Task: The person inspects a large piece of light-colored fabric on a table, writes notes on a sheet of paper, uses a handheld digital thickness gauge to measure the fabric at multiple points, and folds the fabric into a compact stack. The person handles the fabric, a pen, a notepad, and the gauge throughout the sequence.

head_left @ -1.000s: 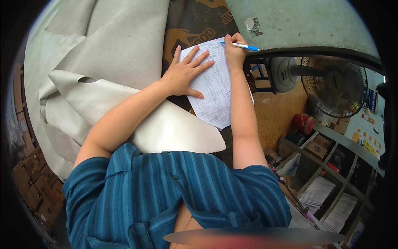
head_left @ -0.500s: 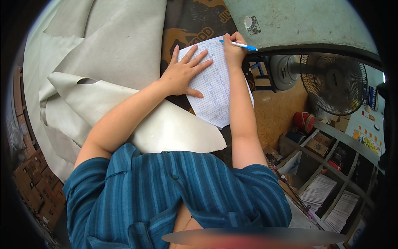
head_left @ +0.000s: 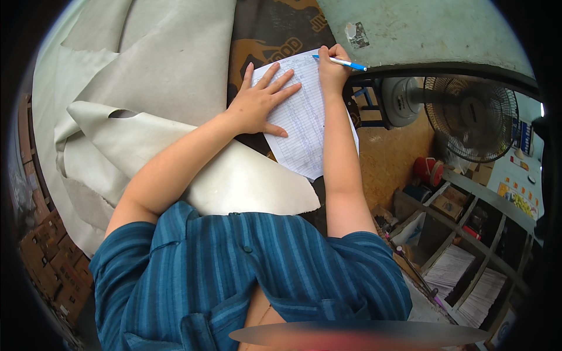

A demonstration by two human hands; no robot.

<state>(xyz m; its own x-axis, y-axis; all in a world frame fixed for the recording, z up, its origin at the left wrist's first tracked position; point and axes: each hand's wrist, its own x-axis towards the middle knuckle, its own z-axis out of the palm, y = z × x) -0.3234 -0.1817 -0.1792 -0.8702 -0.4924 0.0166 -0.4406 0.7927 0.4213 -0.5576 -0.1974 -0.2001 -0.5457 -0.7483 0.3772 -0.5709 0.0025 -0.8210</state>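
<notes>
Evidently, your right hand (head_left: 335, 75) has its grip closed around a blue-and-white pen (head_left: 349, 63), the tip at the upper part of a ruled paper sheet (head_left: 307, 126) (whether it actually meets the paper is too small to tell). Your left hand (head_left: 253, 110) grasps nothing; it lies palm down with fingers spread, over the sheet's left side. I would judge the step in hand to be writing on the sheet, which already bears columns of blue marks. Another stroke would call for a light pen hold and steady pressure from your left palm, so that the paper does not skew.

The sheet lies on a dark worktop (head_left: 257, 29) with an orange printed pattern, just beside a pale, leather-like material (head_left: 170, 64) spread on the left. A folded flap of it reaches under your left forearm, toward your striped shirt (head_left: 246, 275). Ahead to the right is a worn, pale green surface (head_left: 421, 35). Beyond your right arm stand a fan (head_left: 471, 117), a red container (head_left: 429, 171) and a divided rack (head_left: 492, 251) holding paper stacks (head_left: 451, 269). Brown cartons (head_left: 58, 257) line the far left.
</notes>
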